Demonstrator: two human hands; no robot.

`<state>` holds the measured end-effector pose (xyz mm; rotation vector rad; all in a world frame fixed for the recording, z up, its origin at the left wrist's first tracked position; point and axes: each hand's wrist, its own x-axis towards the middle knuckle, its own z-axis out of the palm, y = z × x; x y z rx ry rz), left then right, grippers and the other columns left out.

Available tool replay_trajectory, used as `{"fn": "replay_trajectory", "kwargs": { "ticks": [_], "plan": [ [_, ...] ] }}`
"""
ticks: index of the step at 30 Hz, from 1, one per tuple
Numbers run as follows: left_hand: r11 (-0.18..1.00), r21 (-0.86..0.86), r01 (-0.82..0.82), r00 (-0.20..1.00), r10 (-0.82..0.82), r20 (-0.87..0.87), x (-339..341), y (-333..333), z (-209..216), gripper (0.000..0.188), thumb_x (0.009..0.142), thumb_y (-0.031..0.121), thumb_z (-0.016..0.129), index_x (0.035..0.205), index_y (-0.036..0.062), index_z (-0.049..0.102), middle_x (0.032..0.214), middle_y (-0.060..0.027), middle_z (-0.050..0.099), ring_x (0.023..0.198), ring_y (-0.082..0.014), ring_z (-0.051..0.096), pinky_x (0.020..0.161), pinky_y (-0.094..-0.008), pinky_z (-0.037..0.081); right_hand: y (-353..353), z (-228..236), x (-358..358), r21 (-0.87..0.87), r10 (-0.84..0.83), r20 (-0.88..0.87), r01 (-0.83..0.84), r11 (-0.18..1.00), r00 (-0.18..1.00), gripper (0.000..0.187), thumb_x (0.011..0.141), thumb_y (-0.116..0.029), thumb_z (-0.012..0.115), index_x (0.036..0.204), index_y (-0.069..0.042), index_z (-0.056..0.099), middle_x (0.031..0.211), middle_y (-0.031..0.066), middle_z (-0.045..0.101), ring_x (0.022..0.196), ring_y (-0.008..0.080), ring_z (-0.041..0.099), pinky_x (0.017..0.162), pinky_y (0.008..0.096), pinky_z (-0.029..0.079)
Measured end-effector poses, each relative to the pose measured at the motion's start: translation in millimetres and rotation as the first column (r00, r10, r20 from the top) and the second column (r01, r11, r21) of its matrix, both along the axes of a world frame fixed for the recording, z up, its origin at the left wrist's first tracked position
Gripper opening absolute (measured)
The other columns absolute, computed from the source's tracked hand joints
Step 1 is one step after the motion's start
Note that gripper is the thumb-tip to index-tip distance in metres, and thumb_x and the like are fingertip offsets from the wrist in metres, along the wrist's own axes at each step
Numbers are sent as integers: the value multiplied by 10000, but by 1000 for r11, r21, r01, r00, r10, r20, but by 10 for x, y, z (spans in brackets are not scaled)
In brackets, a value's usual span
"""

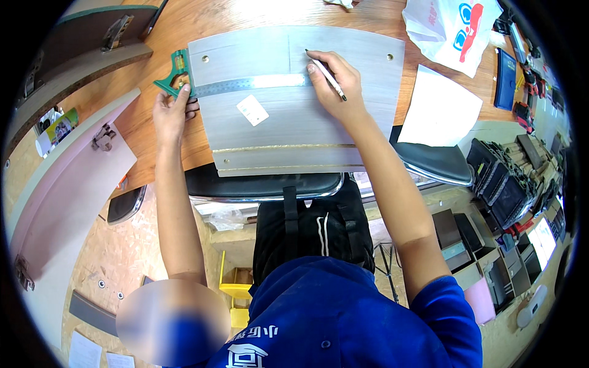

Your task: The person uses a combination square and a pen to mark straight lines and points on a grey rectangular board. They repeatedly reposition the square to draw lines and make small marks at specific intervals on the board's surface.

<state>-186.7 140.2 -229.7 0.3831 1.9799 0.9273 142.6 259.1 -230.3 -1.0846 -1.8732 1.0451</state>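
A grey panel (294, 132) with a grooved lower strip and a hole near each upper corner lies on the wooden table (380, 17). Against its left edge sits a green combination square (179, 64), whose steel blade (251, 84) reaches across the panel. My left hand (170, 116) grips the square's head, thumb on top. A white pen-like marking tool (329, 78) with dark ends is pinched in my right hand (345, 92), its tip just above the blade. Near that tip a faint line runs upright on the panel. My right hand covers the blade's far end. A white label (252, 110) is stuck below the blade.
White paper (438, 107) and a plastic bag (453, 30) lie to the right. Curved panels with hinges (67, 178) stand at the left. Black chairs (429, 161) sit under the table's near edge. A black bag (313, 230) is in front of my body.
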Motion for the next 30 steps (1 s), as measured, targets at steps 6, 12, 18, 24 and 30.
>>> {"fn": "replay_trajectory", "kwargs": {
  "ticks": [6, 12, 18, 24, 30],
  "plan": [
    [1000, -10, 14, 1000, -14, -15, -17, -14, -4, 380, 1004, 285, 774, 1186, 28, 561, 902, -84, 745, 721, -125, 727, 581, -225, 535, -5, -103, 17, -21, -6, -2, 6, 1000, 1000, 181, 926, -13, 720, 1102, 24, 743, 888, 115, 736, 704, 187, 668, 649, 293, 536],
    [1000, -15, 15, 1000, -15, -17, -47, -37, -33, 423, 994, 298, 786, 1219, 20, 561, 906, -80, 746, 736, -122, 728, 590, -229, 535, -8, 24, -56, -166, 101, 20, -96, 981, 995, 88, 895, -39, 738, 957, 23, 747, 752, 73, 685, 549, 144, 550, 571, 283, 478],
    [999, -34, 20, 1000, -21, -23, -25, -10, 8, 433, 994, 283, 785, 1233, 11, 549, 900, -83, 757, 737, -124, 736, 596, -223, 533, 43, -84, -86, -164, 119, 82, -104, 981, 990, 73, 870, -69, 757, 885, -5, 726, 549, 29, 541, 463, 153, 490, 525, 286, 438],
    [1000, -7, 28, 1000, -28, -1, -32, -7, 2, 405, 1002, 251, 774, 1214, 4, 534, 915, -105, 778, 742, -133, 750, 599, -212, 531, 51, -139, -87, -196, 63, 64, -50, 979, 996, 98, 874, -72, 757, 923, 7, 727, 551, 24, 533, 468, 120, 481, 519, 278, 430],
    [1000, 4, -5, 1000, 5, 15, -56, -28, -34, 404, 1003, 261, 775, 1220, 17, 537, 919, -94, 768, 748, -128, 744, 590, -218, 525, 42, -135, -104, -310, -15, -21, 8, 951, 1000, 87, 907, -53, 742, 955, 17, 721, 626, 3, 634, 534, 57, 549, 548, 237, 456]
  ]
}}
